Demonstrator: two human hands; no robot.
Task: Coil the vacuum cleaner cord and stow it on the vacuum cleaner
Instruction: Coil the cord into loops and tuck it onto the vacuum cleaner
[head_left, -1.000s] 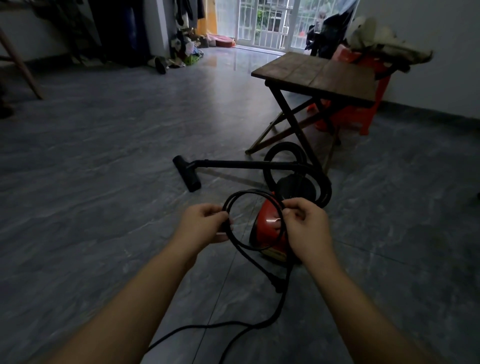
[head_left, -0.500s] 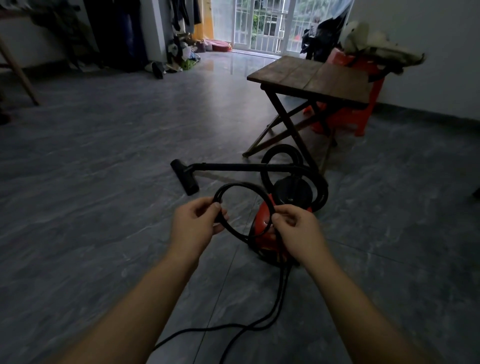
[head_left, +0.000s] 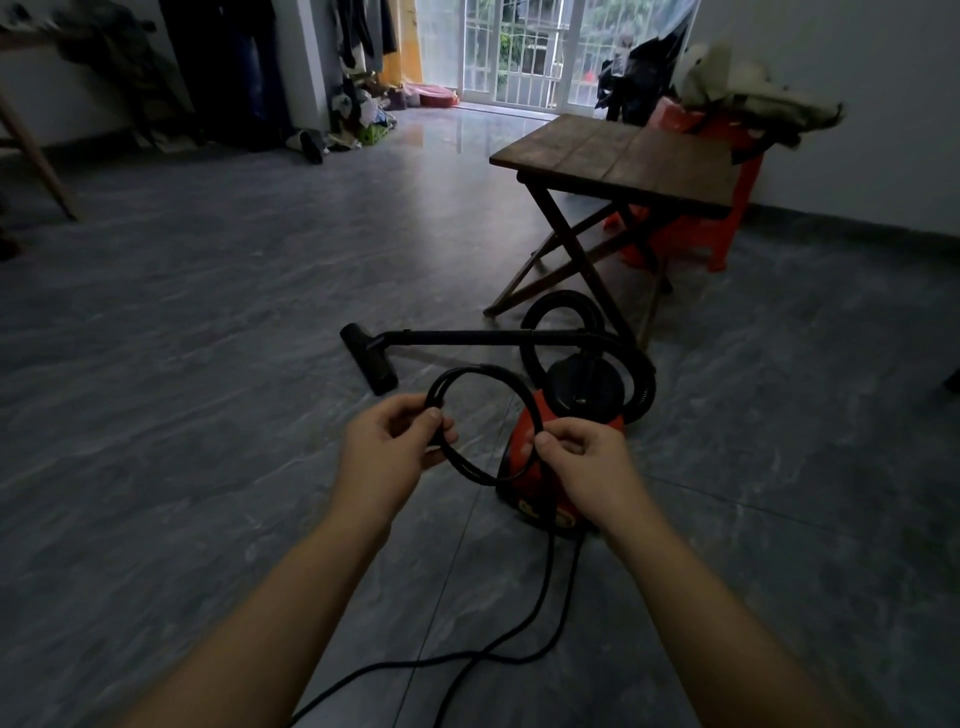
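Coiling is judged under way: the cord (head_left: 470, 370) is pinched as a loop between thumb and fingers of left hand (head_left: 387, 449) and right hand (head_left: 587, 462), just in front of the vacuum cleaner (head_left: 584, 387); trailing slack is to be gathered next.

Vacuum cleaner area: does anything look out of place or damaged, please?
Nothing looks damaged; only the cord sprawls in loose lengths on the floor below the loop the left hand and right hand hold.

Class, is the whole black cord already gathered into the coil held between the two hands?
No: the left hand and right hand hold a small coil, but loose cord trails across the floor below them.
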